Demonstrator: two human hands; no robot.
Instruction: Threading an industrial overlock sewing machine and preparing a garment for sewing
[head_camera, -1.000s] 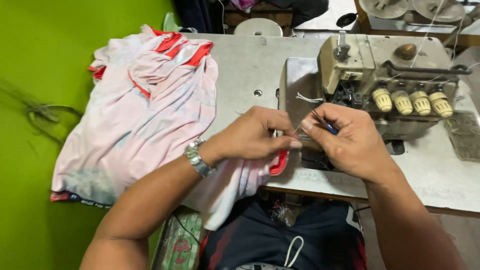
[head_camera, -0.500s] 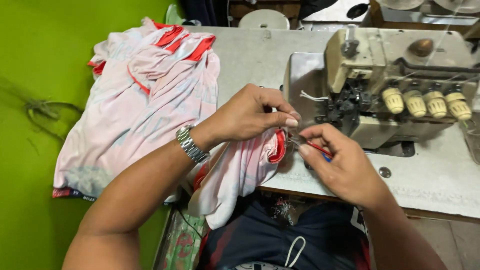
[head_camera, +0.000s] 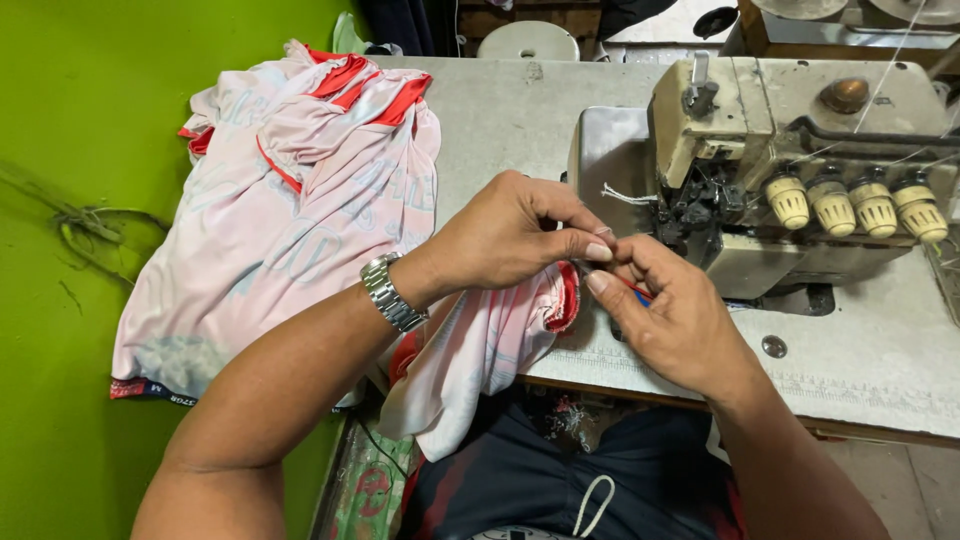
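My left hand (head_camera: 510, 235), with a metal wristwatch (head_camera: 392, 292) on its wrist, pinches the red-trimmed edge of a pale pink garment piece (head_camera: 480, 350) that hangs off the table's front edge. My right hand (head_camera: 670, 315) meets it fingertip to fingertip and holds a small red and blue tool (head_camera: 640, 293), mostly hidden by the fingers. Both hands work just in front of the cream overlock sewing machine (head_camera: 760, 170).
A pile of pale pink and red garments (head_camera: 280, 220) lies on the left of the grey sewing table (head_camera: 510, 110). Several tension knobs (head_camera: 850, 200) line the machine's front. A bright green wall (head_camera: 60, 300) is at the left. Dark shorts cover my lap (head_camera: 560, 490).
Both hands have drawn back from the machine toward the table's front edge, bringing the garment edge along. The view has shifted slightly.
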